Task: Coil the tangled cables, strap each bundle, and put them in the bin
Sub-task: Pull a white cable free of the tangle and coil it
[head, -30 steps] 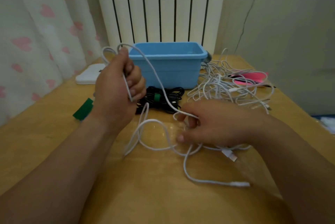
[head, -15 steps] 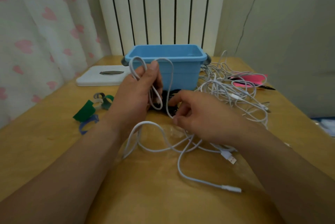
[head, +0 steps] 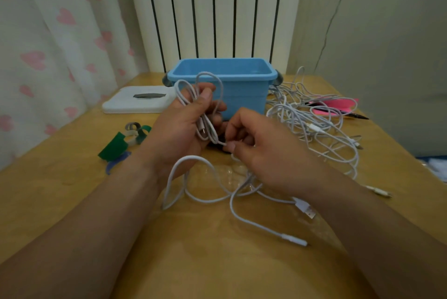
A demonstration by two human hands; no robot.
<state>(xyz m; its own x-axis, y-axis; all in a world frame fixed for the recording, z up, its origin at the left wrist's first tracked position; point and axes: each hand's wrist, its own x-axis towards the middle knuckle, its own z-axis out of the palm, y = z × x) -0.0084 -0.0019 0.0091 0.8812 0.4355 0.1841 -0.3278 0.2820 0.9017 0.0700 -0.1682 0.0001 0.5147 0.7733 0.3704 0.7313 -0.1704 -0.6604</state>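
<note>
Holding loops of the white cable [head: 256,224] upright, the left grip [head: 179,129] curls around them just before the blue bin [head: 242,95]; the right grip [head: 261,148] pinches the same cable beside it; the loose length trails over the table [head: 217,262]; a tangled cable pile [head: 314,129] lies right of the bin; green straps [head: 113,146] lie left.

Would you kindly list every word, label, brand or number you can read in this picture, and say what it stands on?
No readable text anywhere.
Blue bin: no label shows.
White box: only a dark blurred mark, no letters.
Pink sheet: too blurred to tell.
White cable: plugs show no marking.
</note>
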